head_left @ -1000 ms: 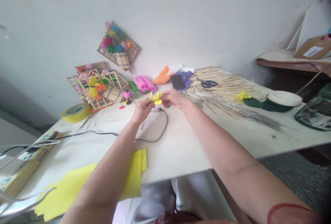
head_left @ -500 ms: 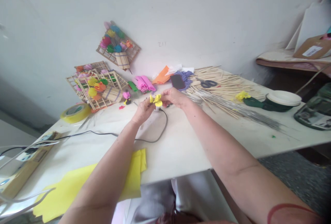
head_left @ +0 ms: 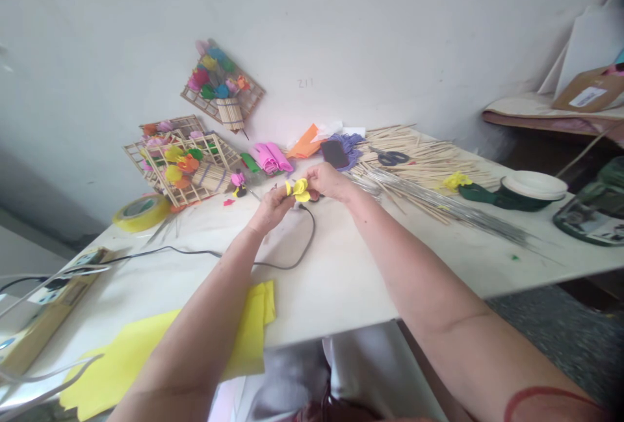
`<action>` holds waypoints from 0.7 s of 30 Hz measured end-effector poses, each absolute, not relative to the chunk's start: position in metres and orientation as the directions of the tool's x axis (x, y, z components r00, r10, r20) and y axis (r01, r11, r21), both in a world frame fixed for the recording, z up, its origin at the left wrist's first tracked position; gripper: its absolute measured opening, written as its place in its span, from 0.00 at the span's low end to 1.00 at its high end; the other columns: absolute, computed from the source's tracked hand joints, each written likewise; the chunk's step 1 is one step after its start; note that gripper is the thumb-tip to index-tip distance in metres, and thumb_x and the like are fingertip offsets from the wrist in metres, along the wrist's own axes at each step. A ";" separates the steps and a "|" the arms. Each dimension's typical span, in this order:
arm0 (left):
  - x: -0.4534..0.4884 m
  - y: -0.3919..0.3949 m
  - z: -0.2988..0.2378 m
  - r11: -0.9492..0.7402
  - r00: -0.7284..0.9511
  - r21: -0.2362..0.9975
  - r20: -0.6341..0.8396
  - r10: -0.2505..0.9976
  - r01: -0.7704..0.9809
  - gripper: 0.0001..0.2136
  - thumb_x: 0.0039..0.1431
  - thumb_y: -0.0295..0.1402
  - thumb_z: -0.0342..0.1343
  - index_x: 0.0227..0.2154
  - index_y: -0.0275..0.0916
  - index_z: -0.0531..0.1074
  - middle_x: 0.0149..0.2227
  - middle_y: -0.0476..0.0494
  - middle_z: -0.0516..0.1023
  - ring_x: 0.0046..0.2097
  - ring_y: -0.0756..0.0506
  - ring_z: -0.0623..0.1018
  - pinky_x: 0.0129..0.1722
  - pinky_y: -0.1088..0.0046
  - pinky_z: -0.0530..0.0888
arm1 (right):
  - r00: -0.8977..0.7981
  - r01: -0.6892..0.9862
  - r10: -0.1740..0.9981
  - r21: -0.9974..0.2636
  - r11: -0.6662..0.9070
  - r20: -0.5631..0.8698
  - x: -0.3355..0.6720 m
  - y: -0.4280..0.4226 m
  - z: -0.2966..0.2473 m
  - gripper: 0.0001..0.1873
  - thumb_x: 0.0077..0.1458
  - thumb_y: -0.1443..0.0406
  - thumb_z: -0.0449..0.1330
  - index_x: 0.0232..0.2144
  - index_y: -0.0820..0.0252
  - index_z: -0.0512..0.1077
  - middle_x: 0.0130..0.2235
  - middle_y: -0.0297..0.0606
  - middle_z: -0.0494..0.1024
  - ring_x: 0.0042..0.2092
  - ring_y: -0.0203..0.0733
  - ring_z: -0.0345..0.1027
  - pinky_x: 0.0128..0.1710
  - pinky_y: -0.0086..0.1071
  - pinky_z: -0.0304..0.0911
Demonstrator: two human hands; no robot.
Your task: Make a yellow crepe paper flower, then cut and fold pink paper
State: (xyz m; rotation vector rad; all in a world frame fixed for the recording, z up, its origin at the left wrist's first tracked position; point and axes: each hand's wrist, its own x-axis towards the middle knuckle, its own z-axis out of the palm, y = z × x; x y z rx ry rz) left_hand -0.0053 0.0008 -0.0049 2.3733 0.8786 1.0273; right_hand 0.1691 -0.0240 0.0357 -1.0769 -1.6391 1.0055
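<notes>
Both hands pinch one small yellow flower [head_left: 299, 189] just above the white table [head_left: 341, 266]: left hand [head_left: 272, 209] from below, right hand [head_left: 329, 181] from the side. A black cable [head_left: 273, 259] loops beneath. Skewers [head_left: 424, 155] and scissors [head_left: 392, 157] crowd the far right; bare tabletop lies toward the near edge, yellow sheet [head_left: 146, 350] overhanging it. A white wall [head_left: 341, 32] stands behind.

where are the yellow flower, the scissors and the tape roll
yellow flower [head_left: 299, 189], head view, on its petals
scissors [head_left: 392, 158], head view, on the dark handles
tape roll [head_left: 143, 219], head view, on its yellow outer wall
</notes>
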 end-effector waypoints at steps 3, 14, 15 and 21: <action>-0.005 0.002 -0.006 -0.712 0.529 0.608 0.499 0.687 0.351 0.07 0.50 0.32 0.49 0.28 0.36 0.69 0.24 0.49 0.67 0.28 0.51 0.65 0.29 0.76 0.65 | -0.207 0.281 0.933 -0.896 0.345 0.294 0.168 -0.024 0.036 0.04 0.43 0.73 0.55 0.20 0.65 0.68 0.11 0.25 0.63 0.15 0.27 0.55 0.16 0.21 0.52; -0.006 -0.001 -0.003 -0.696 0.554 0.631 0.463 0.692 0.343 0.07 0.51 0.34 0.49 0.26 0.37 0.69 0.22 0.51 0.62 0.25 0.53 0.61 0.26 0.77 0.61 | -0.258 0.535 0.776 -0.584 0.610 0.575 0.168 -0.017 0.027 0.06 0.38 0.75 0.55 0.21 0.65 0.72 0.20 0.31 0.69 0.25 0.31 0.60 0.25 0.23 0.51; -0.006 -0.001 -0.003 -0.696 0.554 0.631 0.464 0.692 0.342 0.07 0.51 0.34 0.49 0.25 0.37 0.68 0.21 0.52 0.62 0.25 0.53 0.61 0.26 0.77 0.61 | -0.263 0.521 0.775 -0.592 0.615 0.574 0.168 -0.016 0.026 0.06 0.38 0.75 0.55 0.21 0.65 0.72 0.20 0.31 0.69 0.25 0.30 0.59 0.25 0.23 0.51; -0.007 0.001 -0.004 -0.712 0.546 0.602 0.482 0.685 0.362 0.08 0.52 0.34 0.49 0.28 0.36 0.69 0.23 0.50 0.65 0.27 0.52 0.63 0.27 0.77 0.62 | -0.265 0.256 0.877 -0.847 0.466 0.402 0.171 -0.016 0.024 0.07 0.44 0.71 0.53 0.26 0.65 0.71 0.15 0.27 0.64 0.18 0.28 0.55 0.20 0.22 0.51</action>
